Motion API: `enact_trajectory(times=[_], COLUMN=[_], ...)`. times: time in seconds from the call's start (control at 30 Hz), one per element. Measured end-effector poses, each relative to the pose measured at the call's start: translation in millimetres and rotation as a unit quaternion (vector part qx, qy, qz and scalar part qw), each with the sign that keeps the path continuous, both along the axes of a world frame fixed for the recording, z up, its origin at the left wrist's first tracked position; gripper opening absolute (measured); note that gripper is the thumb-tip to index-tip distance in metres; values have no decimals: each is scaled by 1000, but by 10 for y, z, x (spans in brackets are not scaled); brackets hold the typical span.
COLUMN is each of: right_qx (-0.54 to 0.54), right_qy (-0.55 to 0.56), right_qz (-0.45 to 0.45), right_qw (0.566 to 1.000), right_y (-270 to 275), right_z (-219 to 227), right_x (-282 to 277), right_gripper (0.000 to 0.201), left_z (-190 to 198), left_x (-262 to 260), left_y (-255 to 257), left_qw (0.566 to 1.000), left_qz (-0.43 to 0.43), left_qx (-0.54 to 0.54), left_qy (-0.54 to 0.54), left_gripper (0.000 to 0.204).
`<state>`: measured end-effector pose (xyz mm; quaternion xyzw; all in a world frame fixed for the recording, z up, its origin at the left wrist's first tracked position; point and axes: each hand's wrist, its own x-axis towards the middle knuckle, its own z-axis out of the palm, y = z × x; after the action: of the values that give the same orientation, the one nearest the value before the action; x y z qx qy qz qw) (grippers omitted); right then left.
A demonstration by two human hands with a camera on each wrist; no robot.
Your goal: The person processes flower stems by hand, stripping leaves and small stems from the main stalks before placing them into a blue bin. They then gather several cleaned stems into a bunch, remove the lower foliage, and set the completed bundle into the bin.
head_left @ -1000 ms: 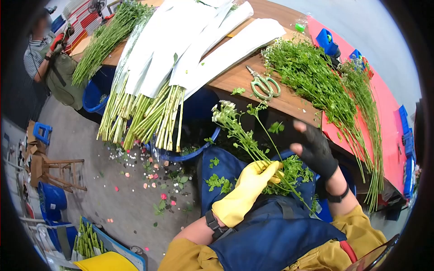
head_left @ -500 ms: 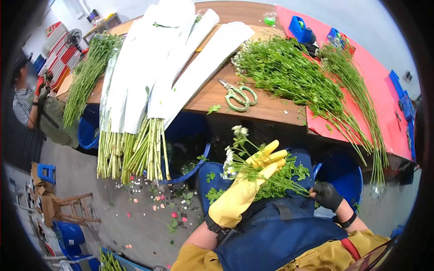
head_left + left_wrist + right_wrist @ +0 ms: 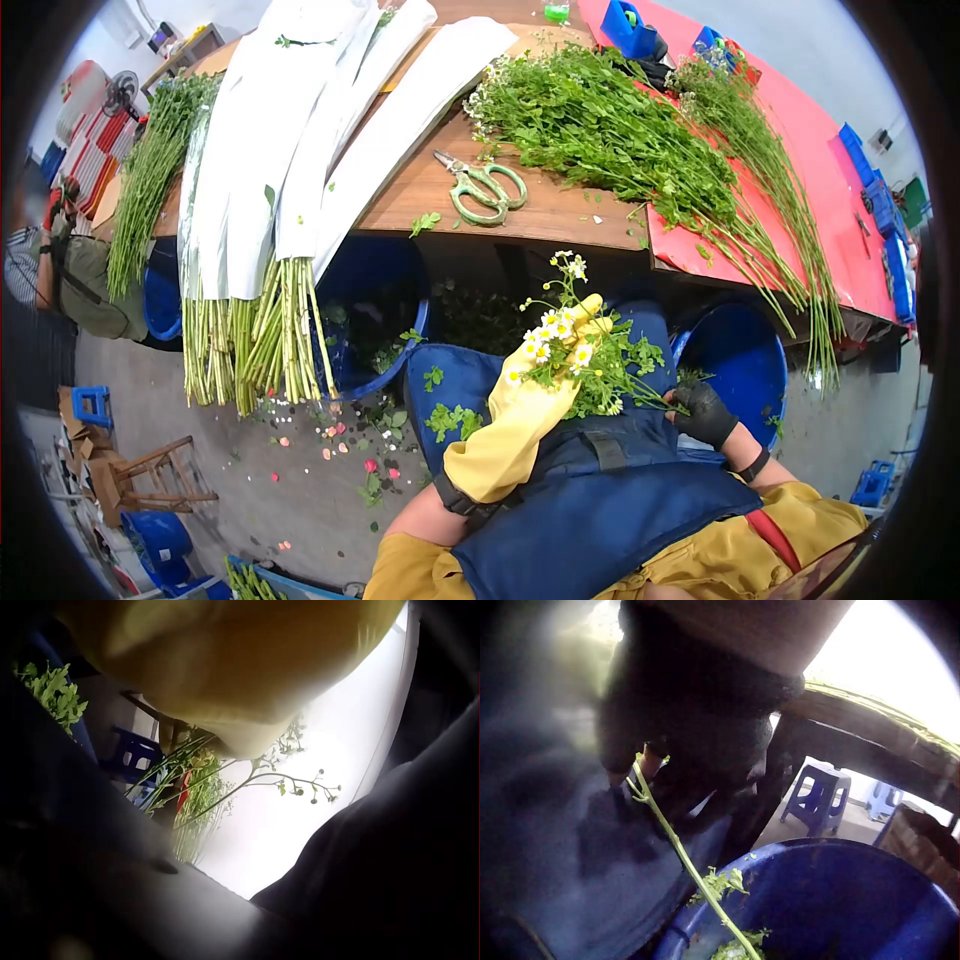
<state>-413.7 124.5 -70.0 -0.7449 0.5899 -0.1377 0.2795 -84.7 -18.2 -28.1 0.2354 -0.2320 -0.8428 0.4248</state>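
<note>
In the head view my left hand (image 3: pixel 530 410), in a yellow glove, holds small white daisy-like flowers (image 3: pixel 548 328) with yellow centres. The blooms lie over its fingers, and their green stems run right across my lap. Buds on thin stems (image 3: pixel 251 780) stick out below the glove in the left wrist view. My right hand (image 3: pixel 705 412), in a black fingerless glove, pinches stems at their lower ends. A cut stem (image 3: pixel 679 844) leads from its fingertips past a blue bucket (image 3: pixel 832 859). Loose leaves (image 3: pixel 453 422) rest on the blue apron (image 3: pixel 580 500).
On the table (image 3: pixel 400 190) are green scissors (image 3: pixel 485 190), white paper-wrapped bunches (image 3: pixel 240 170), and leafy stems (image 3: pixel 600 130). More stems (image 3: pixel 770 170) lie on red sheeting (image 3: pixel 830 200). Blue buckets (image 3: pixel 735 350) stand beneath. Petals litter the floor; a wooden stool (image 3: pixel 160 475) and another person (image 3: pixel 80 270) are left.
My right hand went from raised and open to low beside the lap, pinching stem ends. The left hand's spread fingers have drawn in at the flowers, whose blooms now face up. The view shifted right.
</note>
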Motion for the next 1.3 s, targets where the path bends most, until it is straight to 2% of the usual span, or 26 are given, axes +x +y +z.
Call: enact_trajectory(times=[0.1, 0.13, 0.17, 0.2, 0.23, 0.27, 0.3, 0.33, 0.37, 0.5, 0.57, 0.6, 0.63, 0.67, 0.7, 0.77, 0.8, 0.83, 0.9, 0.93, 0.97, 1.03, 1.07, 1.1, 1.17, 1.3], right_qx=[20, 19, 17, 14, 55, 87, 111, 64, 28, -135, -201, -224, -244, -325, -378, -452, -556, -648, -551, -495, -434, -340, -301, -260, -303, -400], right_qy=[1, -6, -14, -23, -65, -107, -151, -127, -165, -269, -242, -206, -170, -206, -11, 123, 216, 279, 211, 170, 127, 195, 237, 278, 283, 286], right_qz=[-2, -22, -44, -69, -124, -187, -252, -251, -279, -371, -398, -421, -441, -426, -414, -396, -324, -276, -247, -206, -163, -117, -123, -130, -150, -124], right_qw=[1000, 1000, 999, 997, 989, 973, 949, 957, 945, 879, 862, 855, 847, 819, 828, 790, 735, 653, 769, 827, 877, 913, 915, 916, 898, 862], right_y=[18, 45, 79, 122, 129, 125, 121, 66, -20, -388, -602, -742, -885, -1059, -1247, -1578, -1800, -2035, -2150, -2211, -2244, -2149, -2075, -1997, -1950, -1876], right_z=[-98, -151, -201, -250, -238, -188, -118, -19, 175, 1051, 1421, 1623, 1814, 1814, 1826, 2129, 2012, 2028, 1746, 1491, 1259, 964, 910, 902, 852, 770], right_x=[-72, -98, -114, -123, -98, -95, -118, -167, -189, -360, -656, -846, -1050, -1377, -1866, -2136, -2518, -2338, -2022, -1945, -1851, -1503, -1309, -1154, -1071, -1011], right_gripper=[25, 22, 20, 17, 16, 16, 15, 11, 10, 8, 7, 9, 12, 17, 20, 17, 22, 25, 22, 18, 13, 11, 12, 14, 18, 21], left_z=[139, 189, 262, 325, 390, 417, 517, 482, 432, 469, 472, 940, 903, 866, 835, 812, 790, 699, 480, 793, 787, 706, 546, 596, 740, 521], left_x=[67, 91, 117, 131, 119, 57, 108, 100, 89, 304, 333, 296, 289, 292, 300, 310, 303, 292, 303, 238, 249, 276, 274, 282, 290, 308], left_y=[-28, -62, -115, -154, -197, -185, -97, -147, -182, -48, 18, 137, 154, 175, 201, 252, 273, 307, 338, 367, 376, 396, 360, 367, 387, 246], left_qw=[989, 939, 794, 713, 748, 973, 994, 982, 961, 971, 967, 961, 963, 963, 963, 964, 964, 948, 901, 950, 953, 958, 949, 949, 949, 946], left_qz=[-31, -60, -93, -99, -101, -34, 12, 32, 55, 47, 43, 21, 22, 23, 25, 24, 24, 14, -9, 31, 27, 19, 9, 17, 31, 7], left_qx=[-79, -201, -375, -439, -392, -125, -26, -104, -183, -120, -94, -75, -58, -47, -34, -45, -51, -108, -219, -50, -44, -32, -42, -41, -39, -22], left_qy=[-124, -273, -470, -539, -526, -190, -105, -156, -198, -202, -231, -264, -262, -263, -265, -262, -259, -299, -375, -306, -299, -284, -313, -312, -311, -323], left_gripper=[52, 52, 51, 51, 51, 52, 57, 59, 61, 61, 57, 52, 50, 49, 48, 48, 48, 50, 53, 48, 48, 48, 53, 51, 47, 52])
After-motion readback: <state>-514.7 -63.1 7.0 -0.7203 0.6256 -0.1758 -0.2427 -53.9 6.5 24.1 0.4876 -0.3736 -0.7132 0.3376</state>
